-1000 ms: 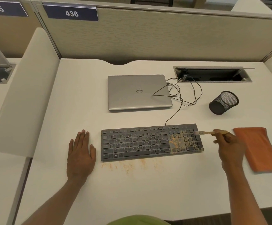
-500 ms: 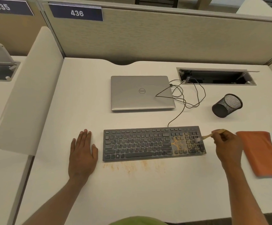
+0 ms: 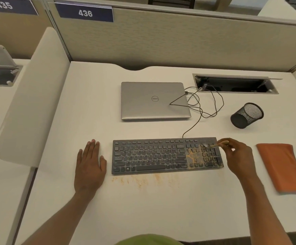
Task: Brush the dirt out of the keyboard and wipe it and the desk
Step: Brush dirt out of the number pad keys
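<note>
A brush (image 3: 214,145) is pinched by the right hand (image 3: 239,156) over the two-o'clock corner of the keyboard (image 3: 152,156), while the left hand (image 3: 89,167) is laid flat, fingers straight, at its nine o'clock.

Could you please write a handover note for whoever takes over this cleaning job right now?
Left hand lies flat on the desk, left of the keyboard. Right hand pinches the brush, bristles on the number pad.
Orange dirt covers the keyboard's right part; dirt streaks lie on the desk in front. Cloth lies untouched at right.
Left: finish brushing, wipe keyboard and desk.
</note>
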`<state>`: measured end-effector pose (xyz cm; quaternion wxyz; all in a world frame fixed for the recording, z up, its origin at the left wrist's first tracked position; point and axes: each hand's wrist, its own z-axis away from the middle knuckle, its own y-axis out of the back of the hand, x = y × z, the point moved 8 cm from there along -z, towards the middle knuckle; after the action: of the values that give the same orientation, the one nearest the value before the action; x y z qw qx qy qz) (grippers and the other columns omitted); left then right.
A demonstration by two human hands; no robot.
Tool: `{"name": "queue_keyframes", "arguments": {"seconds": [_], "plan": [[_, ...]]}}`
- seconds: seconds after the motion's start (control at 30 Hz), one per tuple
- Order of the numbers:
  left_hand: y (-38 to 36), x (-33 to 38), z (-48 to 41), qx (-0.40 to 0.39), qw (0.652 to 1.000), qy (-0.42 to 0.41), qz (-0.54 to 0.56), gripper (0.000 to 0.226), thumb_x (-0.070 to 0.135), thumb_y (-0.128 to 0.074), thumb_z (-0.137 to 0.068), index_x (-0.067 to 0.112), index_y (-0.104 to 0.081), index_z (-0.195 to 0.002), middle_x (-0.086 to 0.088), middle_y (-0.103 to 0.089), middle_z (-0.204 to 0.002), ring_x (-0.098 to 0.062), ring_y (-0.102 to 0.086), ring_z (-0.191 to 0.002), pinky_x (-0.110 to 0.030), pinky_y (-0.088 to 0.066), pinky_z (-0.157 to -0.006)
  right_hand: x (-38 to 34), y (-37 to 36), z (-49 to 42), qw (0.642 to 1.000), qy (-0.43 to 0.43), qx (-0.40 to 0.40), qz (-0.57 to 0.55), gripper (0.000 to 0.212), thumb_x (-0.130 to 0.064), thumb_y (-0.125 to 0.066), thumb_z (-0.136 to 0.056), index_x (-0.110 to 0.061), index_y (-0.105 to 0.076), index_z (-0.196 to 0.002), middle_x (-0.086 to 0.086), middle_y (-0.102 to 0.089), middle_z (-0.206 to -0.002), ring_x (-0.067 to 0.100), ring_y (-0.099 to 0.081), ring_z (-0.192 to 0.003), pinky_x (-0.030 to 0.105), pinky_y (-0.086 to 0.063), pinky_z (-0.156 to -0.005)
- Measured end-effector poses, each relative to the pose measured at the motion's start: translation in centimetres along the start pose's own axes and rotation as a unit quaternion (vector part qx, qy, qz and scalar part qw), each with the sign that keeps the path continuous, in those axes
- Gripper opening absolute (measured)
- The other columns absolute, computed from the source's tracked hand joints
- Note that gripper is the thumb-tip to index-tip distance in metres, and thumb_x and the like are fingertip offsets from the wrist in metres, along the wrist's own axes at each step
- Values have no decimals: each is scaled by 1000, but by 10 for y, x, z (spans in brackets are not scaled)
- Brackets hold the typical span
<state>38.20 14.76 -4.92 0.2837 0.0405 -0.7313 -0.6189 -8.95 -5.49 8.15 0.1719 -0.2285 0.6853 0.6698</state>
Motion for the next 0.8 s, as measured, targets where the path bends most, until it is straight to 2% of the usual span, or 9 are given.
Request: {"name": "queue_keyframes", "arguments": {"seconds": [0.07,0.2,0.3,0.37,0.43,0.53,0.63,0.73,0.8], "plan": [[0,0,0,3,1000,0,-1,64,34,-31,-103,7,-36,-161,-7,-33,-169,-17,-22,-159,-41,-10,-132,1,5,-2,1000,7,9,4,14,-12,-63,-99,-18,-74,-94,-2,-73,-92,19,-61,-80,26,-42,-70],[0,0,1,2,1000,0,-3,65,35,-30,-103,7,-37,-161,-8,-33,-169,-17,-22,-159,-42,-11,-132,-9,11,-6,999,10,41,-23,13,-12,-64,-99,-19,-75,-97,-7,-71,-91,11,-61,-80,3,-38,-71],[0,0,0,2,1000,-1,-4,65,35,-29,-103,7,-37,-161,-8,-33,-169,-18,-23,-159,-42,-11,-132,-15,5,-6,999,0,37,-25,16,-11,-63,-98,-20,-76,-95,-7,-71,-89,4,-61,-76,-1,-37,-70],[0,0,0,2,1000,0,-3,65,36,-29,-103,7,-36,-161,-8,-33,-169,-18,-22,-159,-42,-10,-132,-14,0,-5,1000,-3,19,-6,17,-11,-62,-99,-20,-74,-93,-5,-70,-87,5,-62,-74,4,-39,-65],[1,1,0,1,1000,1,-2,65,35,-29,-103,7,-36,-161,-7,-33,-169,-17,-23,-159,-41,-10,-132,-9,-2,-4,1000,-4,-3,18,18,-11,-61,-99,-21,-72,-90,-1,-72,-88,17,-63,-75,15,-41,-60],[1,0,0,3,1000,1,-3,65,35,-29,-103,7,-37,-161,-8,-33,-169,-18,-23,-159,-42,-11,-132,-6,2,-5,1000,2,-10,25,19,-8,-60,-99,-20,-70,-89,0,-71,-89,23,-62,-79,24,-41,-61],[0,0,0,0,1000,0,-4,66,36,-29,-102,7,-37,-161,-7,-33,-169,-18,-23,-159,-42,-11,-132,-11,11,-8,999,1,36,0,14,-9,-62,-99,-17,-73,-96,-4,-69,-91,18,-60,-82,27,-41,-73],[-1,0,0,2,1000,-1,-3,65,35,-29,-103,7,-37,-161,-8,-33,-169,-18,-23,-159,-44,-12,-132,-12,8,-8,999,-1,39,-9,14,-10,-64,-98,-18,-76,-97,-7,-69,-88,16,-60,-80,21,-41,-71],[0,1,0,4,1000,-3,-3,65,35,-30,-103,6,-38,-160,-8,-34,-168,-19,-24,-159,-45,-14,-131,-7,4,-7,1000,10,17,10,15,-9,-65,-97,-17,-76,-95,-3,-73,-89,17,-61,-79,25,-42,-71]]}}
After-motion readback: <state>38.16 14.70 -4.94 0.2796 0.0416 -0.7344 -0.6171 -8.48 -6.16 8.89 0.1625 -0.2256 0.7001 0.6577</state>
